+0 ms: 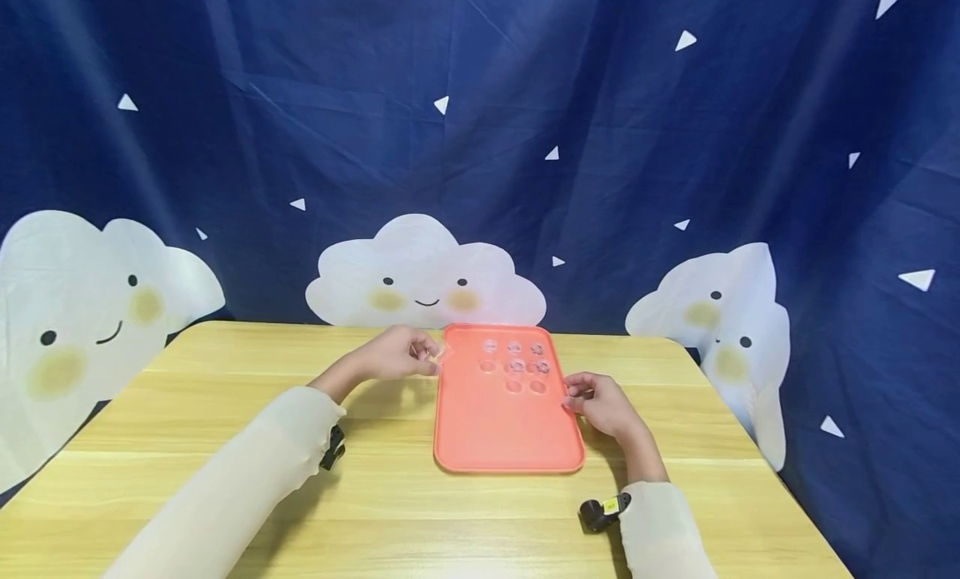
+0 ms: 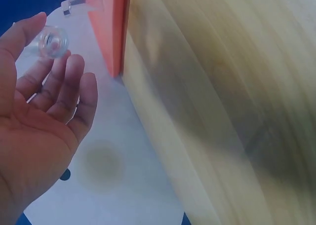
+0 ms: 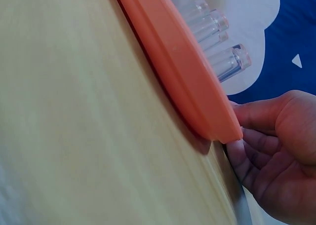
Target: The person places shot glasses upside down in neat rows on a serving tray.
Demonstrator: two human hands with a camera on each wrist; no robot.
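Note:
An orange tray (image 1: pixel 495 433) lies on the wooden table (image 1: pixel 375 504), with several small clear cups (image 1: pixel 515 366) standing at its far end. My left hand (image 1: pixel 401 353) hovers at the tray's far left edge and pinches one clear cup (image 2: pixel 52 41) between thumb and fingertips. In the left wrist view the palm (image 2: pixel 34 136) faces the camera with that cup at the fingertips. My right hand (image 1: pixel 600 402) grips the tray's right rim (image 3: pixel 217 124), thumb above and fingers curled beneath. The clear cups (image 3: pixel 222 42) stand just past that rim.
A blue cloth backdrop (image 1: pixel 525 129) with white cloud faces hangs right behind the table. Bare wood surrounds the tray on the left, right and near sides. Both forearms wear pale sleeves, each with a small black wrist device (image 1: pixel 600 512).

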